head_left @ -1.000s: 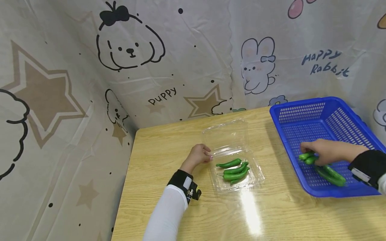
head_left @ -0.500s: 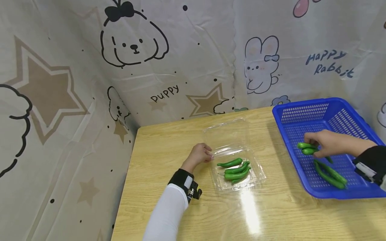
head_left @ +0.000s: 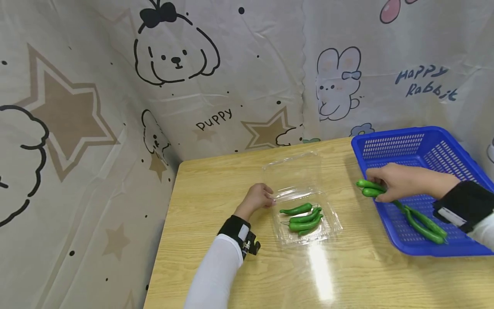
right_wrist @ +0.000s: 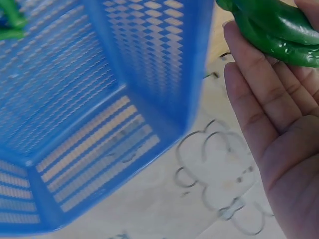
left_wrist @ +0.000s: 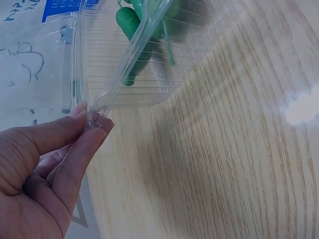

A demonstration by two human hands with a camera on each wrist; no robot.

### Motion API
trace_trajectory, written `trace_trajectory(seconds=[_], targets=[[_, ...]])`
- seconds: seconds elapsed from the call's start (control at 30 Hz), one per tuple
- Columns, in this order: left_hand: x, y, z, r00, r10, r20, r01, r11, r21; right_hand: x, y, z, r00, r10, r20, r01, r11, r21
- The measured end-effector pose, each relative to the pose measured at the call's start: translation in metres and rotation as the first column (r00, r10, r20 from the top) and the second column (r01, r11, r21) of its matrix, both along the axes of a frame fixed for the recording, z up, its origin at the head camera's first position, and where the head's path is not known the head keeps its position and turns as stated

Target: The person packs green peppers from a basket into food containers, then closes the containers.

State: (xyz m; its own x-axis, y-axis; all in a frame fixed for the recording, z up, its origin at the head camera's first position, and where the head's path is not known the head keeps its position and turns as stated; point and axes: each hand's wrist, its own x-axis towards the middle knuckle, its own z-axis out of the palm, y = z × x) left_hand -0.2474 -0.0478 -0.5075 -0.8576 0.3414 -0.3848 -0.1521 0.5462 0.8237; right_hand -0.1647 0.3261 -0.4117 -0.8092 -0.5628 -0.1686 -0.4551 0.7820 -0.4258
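Note:
My left hand [head_left: 256, 201] pinches the left edge of a clear plastic clamshell box [head_left: 278, 234] between thumb and fingers, as the left wrist view shows up close. The box lies with its lid [head_left: 292, 171] folded back, and several green chili peppers [head_left: 305, 225] rest in its base. Over the left rim of a blue basket [head_left: 390, 234], my right hand [head_left: 401, 182] grips green chili peppers [head_left: 371, 192], their blunt ends sticking out to the left. In the right wrist view these glossy peppers [right_wrist: 279, 30] lie between the thumb and fingers.
More green peppers [head_left: 426, 225] lie on the basket's floor near its front. A wooden table [head_left: 200, 206] bears both box and basket, with a printed cloth [head_left: 231, 86] hanging behind and at the left. A bright reflection shows before the box.
My right hand has lifted the peppers from the basket's floor and moved left to its rim. The left hand stays at the box edge. The head view has shifted slightly.

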Motion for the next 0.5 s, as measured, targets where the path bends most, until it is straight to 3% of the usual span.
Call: trace_trajectory(seconds=[0.2, 0.5], targets=[[0.0, 0.0, 0.001, 1.0, 0.006, -0.007, -0.006, 1.0, -0.016, -0.01, -0.028, 0.001, 0.996, 0.086, 0.014, -0.085, 0.995, -0.042], [0.003, 0.004, 0.0, 1.0, 0.002, -0.006, -0.002, 1.0, -0.023, -0.017, -0.064, -0.004, 0.98, 0.174, 0.092, -0.176, 0.984, 0.015]])
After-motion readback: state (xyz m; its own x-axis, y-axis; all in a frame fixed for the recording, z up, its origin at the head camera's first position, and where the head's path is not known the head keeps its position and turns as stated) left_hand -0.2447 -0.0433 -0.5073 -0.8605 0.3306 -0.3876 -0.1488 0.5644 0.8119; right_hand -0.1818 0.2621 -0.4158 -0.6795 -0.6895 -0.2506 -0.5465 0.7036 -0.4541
